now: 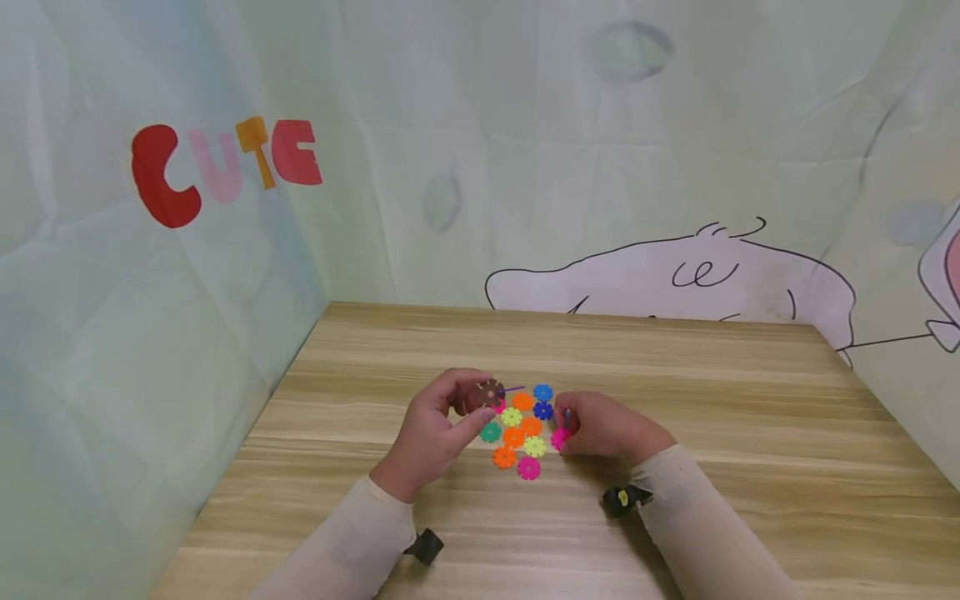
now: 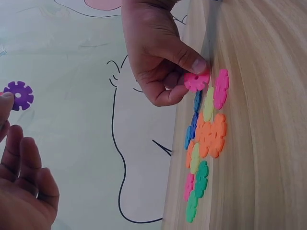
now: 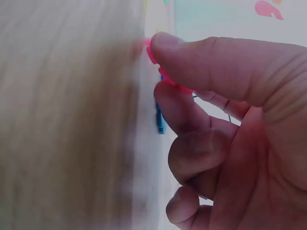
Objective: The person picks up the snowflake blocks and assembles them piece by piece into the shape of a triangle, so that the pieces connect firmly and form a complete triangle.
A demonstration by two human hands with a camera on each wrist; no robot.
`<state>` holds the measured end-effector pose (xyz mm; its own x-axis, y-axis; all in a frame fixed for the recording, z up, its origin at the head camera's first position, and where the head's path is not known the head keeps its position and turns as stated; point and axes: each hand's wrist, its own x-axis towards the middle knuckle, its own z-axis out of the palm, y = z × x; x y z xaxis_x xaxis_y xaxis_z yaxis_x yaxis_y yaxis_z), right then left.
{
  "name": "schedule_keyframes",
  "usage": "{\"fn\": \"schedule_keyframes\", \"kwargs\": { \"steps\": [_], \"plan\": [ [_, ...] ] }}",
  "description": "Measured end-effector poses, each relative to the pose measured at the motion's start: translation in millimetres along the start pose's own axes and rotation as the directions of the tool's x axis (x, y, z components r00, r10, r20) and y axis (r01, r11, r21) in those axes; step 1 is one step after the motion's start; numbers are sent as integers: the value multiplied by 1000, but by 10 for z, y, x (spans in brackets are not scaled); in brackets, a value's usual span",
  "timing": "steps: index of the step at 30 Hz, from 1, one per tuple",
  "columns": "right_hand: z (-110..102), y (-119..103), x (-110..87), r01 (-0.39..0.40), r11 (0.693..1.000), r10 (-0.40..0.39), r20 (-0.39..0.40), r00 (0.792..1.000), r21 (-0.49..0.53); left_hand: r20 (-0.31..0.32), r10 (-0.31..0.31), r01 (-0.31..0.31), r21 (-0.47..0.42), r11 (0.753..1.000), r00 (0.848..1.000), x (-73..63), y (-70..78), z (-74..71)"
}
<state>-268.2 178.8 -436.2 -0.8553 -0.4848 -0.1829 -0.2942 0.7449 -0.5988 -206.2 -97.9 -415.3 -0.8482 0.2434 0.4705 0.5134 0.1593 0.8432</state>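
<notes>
the left hand [image 1: 435, 439] pinches a brown disc [image 1: 491, 394] with little notches, and a purple disc [image 2: 20, 96] sticks out beside it. the right hand [image 1: 606, 425] pinches a pink disc [image 2: 195, 82] between thumb and finger. more flat discs, such as orange discs [image 1: 513, 437], blue discs [image 1: 543, 392], yellow discs [image 1: 535, 447] and a green disc [image 1: 491, 432], lie close together on the surface [image 1: 517, 550] between the hands. the pale wall [image 1: 450, 83] behind says "cute".
</notes>
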Motion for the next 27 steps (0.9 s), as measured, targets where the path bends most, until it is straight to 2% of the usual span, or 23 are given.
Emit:
{"fn": "schedule_keyframes", "kwargs": {
  "steps": [4, 7, 9, 12, 14, 16, 18, 27],
  "plan": [
    [-56, -13, -12, -2, 996, 3, -11, 1000, 92, -5, -12, 12, 2, 1000, 1000, -3, -18, -5],
    [-137, -66, -49, 77, 967, -62, -69, 996, 242, -3, -20, 20, -9, 1000, 1000, -1, -32, -9],
    [-189, -126, -86, 158, 922, -119, -129, 984, 353, 0, -25, 25, -22, 999, 1000, 2, -35, -10],
    [-249, -245, -167, 270, 835, -192, -205, 960, 479, 3, -36, 36, -41, 999, 999, 7, -37, -8],
    [-267, -328, -218, 314, 784, -222, -231, 947, 536, 3, -45, 46, -52, 998, 999, 6, -36, -9],
    [-277, -406, -264, 334, 748, -240, -236, 942, 574, 5, -50, 51, -64, 997, 999, 5, -36, -10],
    [-273, -461, -294, 337, 733, -242, -236, 941, 591, 10, -49, 50, -77, 996, 999, 4, -37, -10],
    [-230, -558, -323, 347, 705, -248, -244, 938, 618, 32, -15, 19, -123, 992, 999, 12, -38, -6]
  ]
}}
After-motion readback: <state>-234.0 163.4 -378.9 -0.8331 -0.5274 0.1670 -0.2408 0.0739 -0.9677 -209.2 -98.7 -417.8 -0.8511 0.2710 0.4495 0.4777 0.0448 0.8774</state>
